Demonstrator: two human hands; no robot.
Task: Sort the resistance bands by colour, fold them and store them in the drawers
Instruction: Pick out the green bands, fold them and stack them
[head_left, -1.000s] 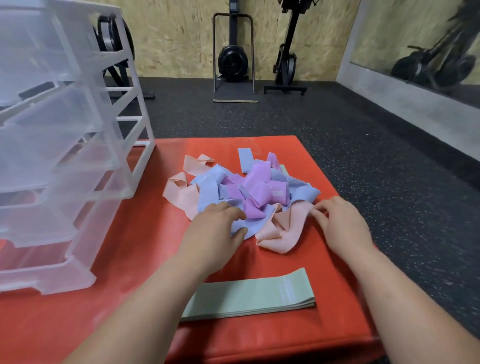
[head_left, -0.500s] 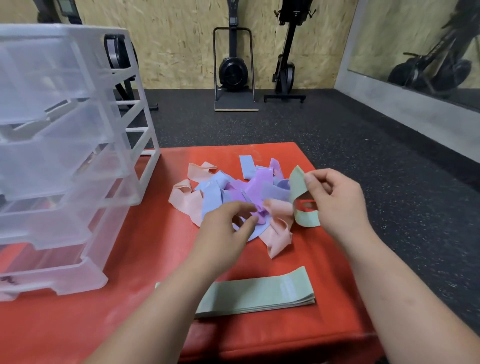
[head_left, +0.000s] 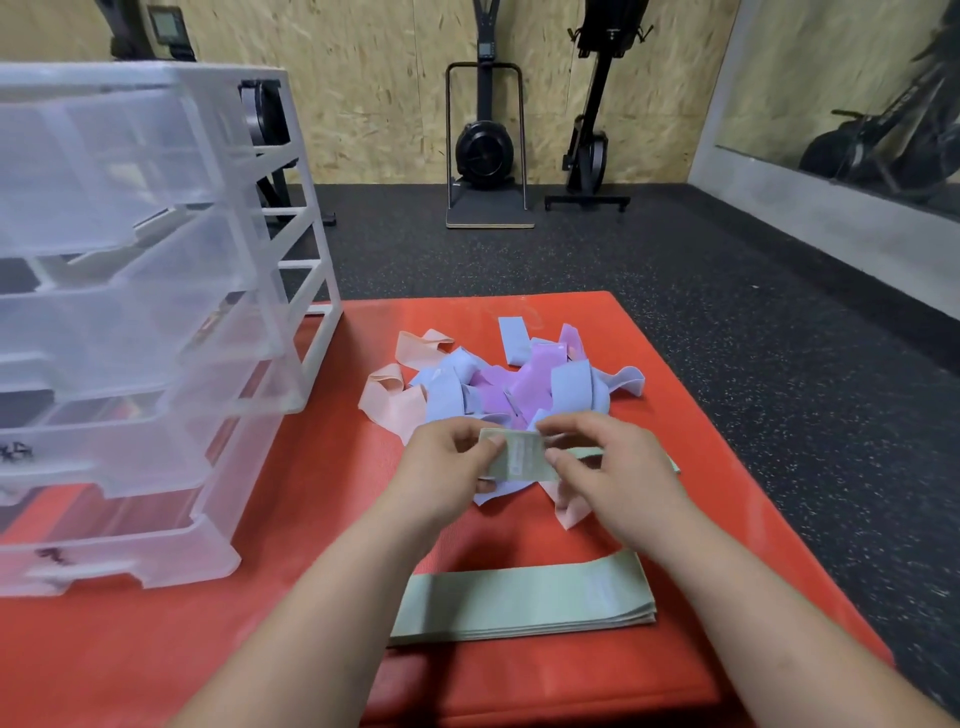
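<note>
A tangled pile of blue (head_left: 451, 394), purple (head_left: 524, 383) and pink (head_left: 390, 401) resistance bands lies on the red mat (head_left: 291, 525). My left hand (head_left: 447, 462) and my right hand (head_left: 608, 470) both pinch one green band (head_left: 519, 457), held just above the near edge of the pile. Its far end trails to the right behind my right hand. A flat stack of folded green bands (head_left: 524, 597) lies nearer me on the mat. The clear plastic drawer unit (head_left: 130, 322) stands at the left, its drawers partly pulled out.
The mat's right edge (head_left: 753, 493) drops to black rubber floor. Rowing machines (head_left: 488, 150) stand against the far wooden wall. A mirror (head_left: 857, 93) runs along the right wall.
My right hand pulled a green band out of the pile and brought it toward me. My left hand left the pile and took hold of the same band. The camera tilted upward.
</note>
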